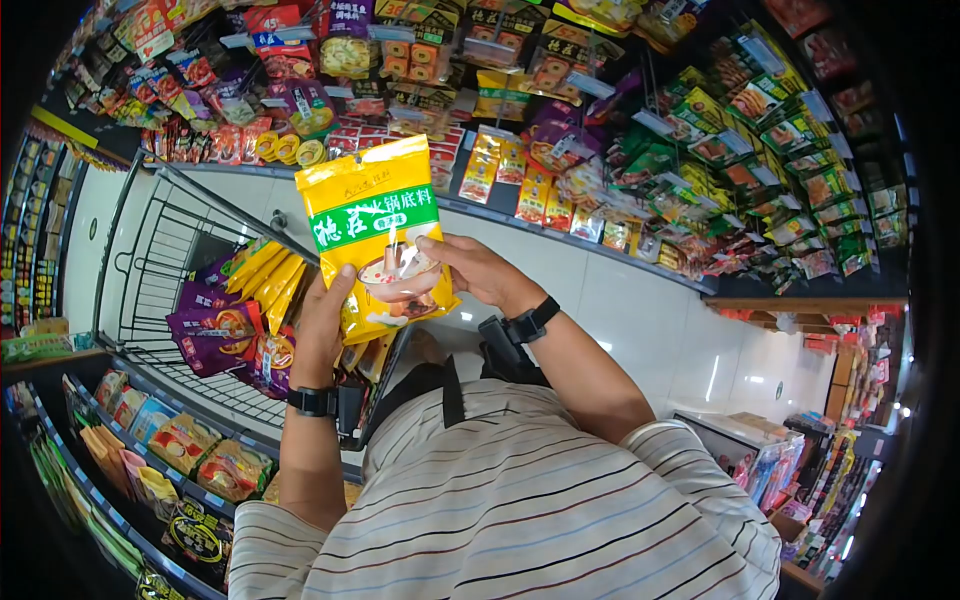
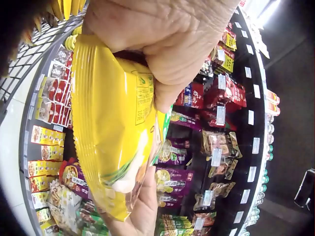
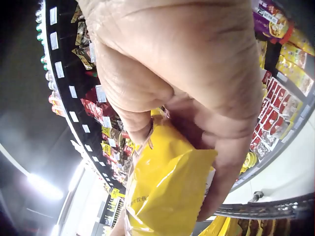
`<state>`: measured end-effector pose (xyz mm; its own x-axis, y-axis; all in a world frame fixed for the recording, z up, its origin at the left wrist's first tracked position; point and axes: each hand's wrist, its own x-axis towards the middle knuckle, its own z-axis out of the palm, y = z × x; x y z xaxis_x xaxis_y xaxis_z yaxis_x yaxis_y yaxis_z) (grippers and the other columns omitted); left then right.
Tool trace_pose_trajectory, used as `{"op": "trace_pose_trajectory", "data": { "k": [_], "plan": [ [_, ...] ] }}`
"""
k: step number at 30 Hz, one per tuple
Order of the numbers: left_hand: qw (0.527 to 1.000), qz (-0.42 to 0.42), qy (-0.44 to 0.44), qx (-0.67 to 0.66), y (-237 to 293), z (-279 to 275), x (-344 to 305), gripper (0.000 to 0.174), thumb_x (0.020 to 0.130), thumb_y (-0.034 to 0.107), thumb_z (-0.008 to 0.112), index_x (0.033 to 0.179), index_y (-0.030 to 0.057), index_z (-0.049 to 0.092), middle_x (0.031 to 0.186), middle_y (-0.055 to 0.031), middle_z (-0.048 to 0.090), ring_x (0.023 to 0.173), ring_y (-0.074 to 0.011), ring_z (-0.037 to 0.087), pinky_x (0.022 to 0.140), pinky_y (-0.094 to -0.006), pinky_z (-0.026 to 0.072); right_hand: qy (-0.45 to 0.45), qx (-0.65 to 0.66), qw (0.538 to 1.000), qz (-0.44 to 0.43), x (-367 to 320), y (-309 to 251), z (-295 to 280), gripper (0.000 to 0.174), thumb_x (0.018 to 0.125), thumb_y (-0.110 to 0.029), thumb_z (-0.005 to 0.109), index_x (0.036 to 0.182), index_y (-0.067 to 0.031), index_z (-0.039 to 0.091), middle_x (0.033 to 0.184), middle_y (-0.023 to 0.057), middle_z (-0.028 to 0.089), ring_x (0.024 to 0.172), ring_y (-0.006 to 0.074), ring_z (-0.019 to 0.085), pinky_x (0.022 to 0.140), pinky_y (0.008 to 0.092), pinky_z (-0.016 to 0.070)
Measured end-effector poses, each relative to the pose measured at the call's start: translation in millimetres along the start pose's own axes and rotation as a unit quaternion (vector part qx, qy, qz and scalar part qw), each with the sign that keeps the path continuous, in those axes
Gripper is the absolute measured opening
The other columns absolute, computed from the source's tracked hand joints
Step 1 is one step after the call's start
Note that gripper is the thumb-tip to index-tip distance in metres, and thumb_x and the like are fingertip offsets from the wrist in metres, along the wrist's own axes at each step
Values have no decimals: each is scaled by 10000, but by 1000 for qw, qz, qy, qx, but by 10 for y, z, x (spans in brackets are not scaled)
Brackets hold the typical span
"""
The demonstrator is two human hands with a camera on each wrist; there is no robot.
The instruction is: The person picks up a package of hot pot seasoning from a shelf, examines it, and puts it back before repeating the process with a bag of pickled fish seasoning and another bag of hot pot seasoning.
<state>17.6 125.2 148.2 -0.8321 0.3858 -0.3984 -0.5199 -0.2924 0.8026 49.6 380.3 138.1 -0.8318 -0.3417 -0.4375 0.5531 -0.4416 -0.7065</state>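
A yellow packet of hot pot soup base point(image 1: 378, 240) with a green band is held up in front of the torso, its printed face toward the head camera. On its left edge my left hand point(image 1: 322, 318) grips it, thumb on the front. My right hand point(image 1: 482, 268) pinches the opposite edge, thumb also on the front and fingers behind. The left wrist view shows the packet's point(image 2: 113, 132) crimped end and side close up. From the right wrist the packet point(image 3: 165, 182) appears between thumb and fingers.
A wire shopping cart point(image 1: 150, 262) stands at the left, holding yellow packets point(image 1: 268, 280) and purple packets point(image 1: 212, 325). Ahead are shelves and hooks with hanging seasoning packets point(image 1: 408, 55). At lower left is a shelf of bagged goods point(image 1: 185, 440). Pale tiled floor point(image 1: 640, 320) lies between.
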Motion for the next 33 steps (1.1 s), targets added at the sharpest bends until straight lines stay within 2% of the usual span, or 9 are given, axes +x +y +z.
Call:
{"op": "trace_pose_trajectory", "data": {
  "k": [7, 19, 28, 33],
  "plan": [
    [1000, -5, -6, 14, 4, 29, 8, 440, 1031, 257, 613, 1380, 2, 535, 1310, -107, 643, 1110, -184, 663, 946, -334, 549, -5, 27, 999, -26, -7, 32, -24, 508, 1047, -407, 559, 1401, -45, 516, 1277, 73, 646, 1080, 142, 680, 864, 296, 587],
    [999, -33, -19, 9, -15, 151, 51, 426, 1033, 242, 606, 1370, -8, 531, 1280, -113, 650, 1098, -194, 672, 928, -340, 559, 18, 56, 998, -33, -88, 115, -149, 474, 1045, -386, 571, 1405, -80, 534, 1280, 52, 653, 1075, 133, 685, 848, 286, 588],
    [999, -42, -27, 20, -84, 277, 98, 428, 1035, 241, 602, 1377, -5, 523, 1288, -113, 644, 1109, -195, 667, 925, -343, 561, 43, 70, 996, -46, -146, 197, -297, 461, 1046, -373, 570, 1385, -62, 551, 1266, 63, 659, 1067, 137, 688, 833, 292, 595],
    [998, -47, -45, 12, -171, 319, 155, 417, 1031, 231, 610, 1367, -3, 533, 1281, -107, 647, 1100, -189, 667, 926, -342, 561, 53, 69, 993, -74, -254, 166, -322, 448, 1044, -345, 574, 1383, -51, 554, 1276, 73, 656, 1084, 138, 681, 866, 286, 585]
  ]
}}
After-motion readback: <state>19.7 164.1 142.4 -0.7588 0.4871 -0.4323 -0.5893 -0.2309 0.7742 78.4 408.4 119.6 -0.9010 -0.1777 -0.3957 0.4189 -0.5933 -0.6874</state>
